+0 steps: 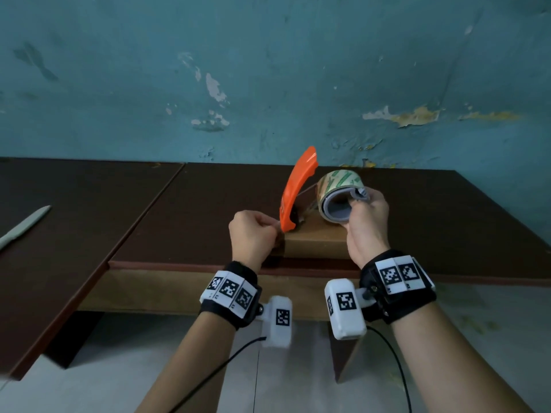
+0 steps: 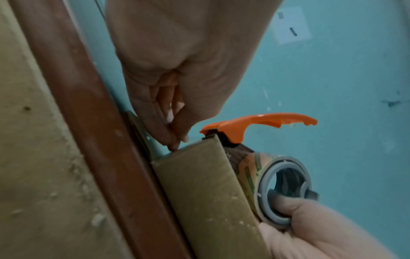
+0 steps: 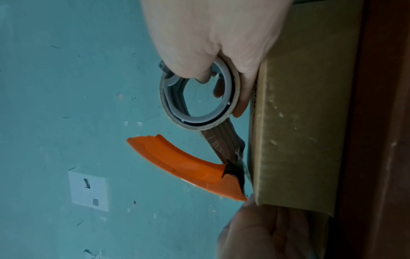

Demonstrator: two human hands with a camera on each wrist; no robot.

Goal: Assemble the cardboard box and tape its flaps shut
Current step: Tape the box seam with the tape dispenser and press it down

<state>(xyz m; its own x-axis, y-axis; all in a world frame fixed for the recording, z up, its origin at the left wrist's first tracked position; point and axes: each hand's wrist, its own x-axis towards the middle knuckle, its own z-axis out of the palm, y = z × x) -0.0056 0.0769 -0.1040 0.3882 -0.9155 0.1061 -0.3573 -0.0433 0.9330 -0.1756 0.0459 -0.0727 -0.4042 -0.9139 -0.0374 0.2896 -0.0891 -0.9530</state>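
A flat brown cardboard box [image 1: 316,244] lies at the table's front edge; its side fills the left wrist view [image 2: 199,189] and the right wrist view [image 3: 299,122]. My right hand [image 1: 368,222] grips a tape dispenser by its grey ring [image 3: 199,98], fingers hooked through the core, holding the tape roll [image 1: 337,189] over the box top. The dispenser's orange cutter guard [image 1: 298,189] points up, its toothed end at the box's left edge. My left hand [image 1: 275,226] pinches the tape end beside that cutter, at the box's corner [image 2: 177,143].
A pale grey knife-like tool [image 1: 24,226] lies on the left table panel. The dark brown table [image 1: 208,204] ends at a peeling teal wall behind. The box sits flush with the front table edge [image 1: 179,265], with floor below.
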